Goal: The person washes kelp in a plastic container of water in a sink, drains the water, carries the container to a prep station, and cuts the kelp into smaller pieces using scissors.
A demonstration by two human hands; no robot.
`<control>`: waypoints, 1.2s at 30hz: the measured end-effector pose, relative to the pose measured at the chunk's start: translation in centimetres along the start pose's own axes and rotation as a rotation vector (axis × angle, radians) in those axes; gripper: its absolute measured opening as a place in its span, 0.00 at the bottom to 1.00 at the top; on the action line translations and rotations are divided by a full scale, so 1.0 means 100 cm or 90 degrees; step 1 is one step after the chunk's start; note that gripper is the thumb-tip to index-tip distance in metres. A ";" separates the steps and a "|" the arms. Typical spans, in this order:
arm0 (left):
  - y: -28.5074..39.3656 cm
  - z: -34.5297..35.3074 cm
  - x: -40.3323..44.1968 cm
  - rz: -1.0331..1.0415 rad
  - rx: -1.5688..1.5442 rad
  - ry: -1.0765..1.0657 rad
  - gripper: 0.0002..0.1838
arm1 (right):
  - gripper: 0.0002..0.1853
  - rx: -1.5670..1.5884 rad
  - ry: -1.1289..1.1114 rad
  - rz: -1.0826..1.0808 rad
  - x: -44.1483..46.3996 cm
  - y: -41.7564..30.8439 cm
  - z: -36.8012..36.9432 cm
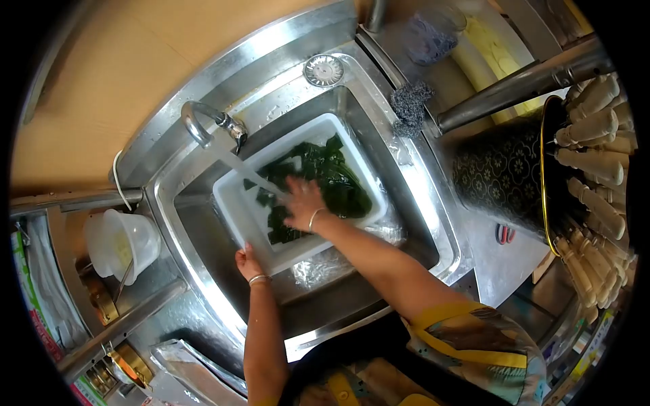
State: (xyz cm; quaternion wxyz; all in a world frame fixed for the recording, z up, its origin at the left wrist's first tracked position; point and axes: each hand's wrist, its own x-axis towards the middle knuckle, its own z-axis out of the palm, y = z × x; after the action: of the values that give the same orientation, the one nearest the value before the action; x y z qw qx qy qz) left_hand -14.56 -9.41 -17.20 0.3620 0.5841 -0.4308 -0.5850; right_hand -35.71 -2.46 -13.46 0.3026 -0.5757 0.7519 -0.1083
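A white rectangular plastic tub [233, 210] sits tilted in the steel sink [379, 271], with dark green leaves [338, 177] lying in water inside it. Water streams into the tub from the curved faucet [195, 125]. My left hand [250, 262] grips the tub's near left corner, thumb over the rim. Inside the tub, my right hand [303, 203] rests on the leaves with fingers spread, beside the stream; its fingertips are partly lost in the splash.
A sink strainer [323, 70] lies on the back ledge, and a steel scouring pad [410, 108] on the right edge. Farther right, a dark patterned container [497, 162] holds several wooden-handled tools [596, 166]. A white bucket [139, 240] stands left of the sink.
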 end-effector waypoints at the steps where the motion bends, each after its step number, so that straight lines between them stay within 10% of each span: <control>1: -0.001 0.000 0.003 -0.001 -0.001 0.000 0.15 | 0.36 -0.007 0.069 -0.023 0.008 0.005 0.027; 4: -0.013 -0.003 0.006 0.041 0.018 0.011 0.15 | 0.34 -0.035 -0.149 -0.153 -0.013 0.006 0.036; 13: 0.007 0.020 -0.014 0.135 0.397 0.122 0.19 | 0.39 -0.101 0.184 0.263 0.031 0.012 0.012; 18: -0.004 0.013 -0.015 0.118 0.407 0.127 0.21 | 0.33 -0.188 0.063 -0.228 0.010 0.015 0.045; 20: -0.003 0.012 -0.021 0.153 0.441 0.156 0.21 | 0.32 -0.317 -0.071 -0.100 -0.012 0.005 -0.032; 24: 0.002 0.010 -0.024 0.119 0.510 0.119 0.14 | 0.36 -0.398 0.175 0.216 -0.013 0.074 0.009; 26: 0.008 0.014 -0.026 0.232 0.509 0.135 0.17 | 0.37 -0.127 0.198 0.333 -0.003 0.025 0.036; 30: 0.041 0.016 -0.051 0.488 0.597 0.043 0.20 | 0.32 0.105 0.046 0.078 0.004 -0.014 0.034; 32: 0.050 0.018 -0.055 0.668 0.672 -0.291 0.29 | 0.29 -0.068 0.057 0.090 -0.021 -0.010 -0.017; 36: 0.018 0.046 -0.048 0.337 0.542 -0.139 0.34 | 0.35 0.017 0.211 0.377 -0.038 0.049 -0.002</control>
State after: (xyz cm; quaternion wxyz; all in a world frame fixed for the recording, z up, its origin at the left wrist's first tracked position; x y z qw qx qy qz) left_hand -18.99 -5.23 -13.98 0.1807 0.4862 -0.7991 -0.3039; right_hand -39.19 2.59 -14.52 0.2024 -0.3031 0.9237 -0.1177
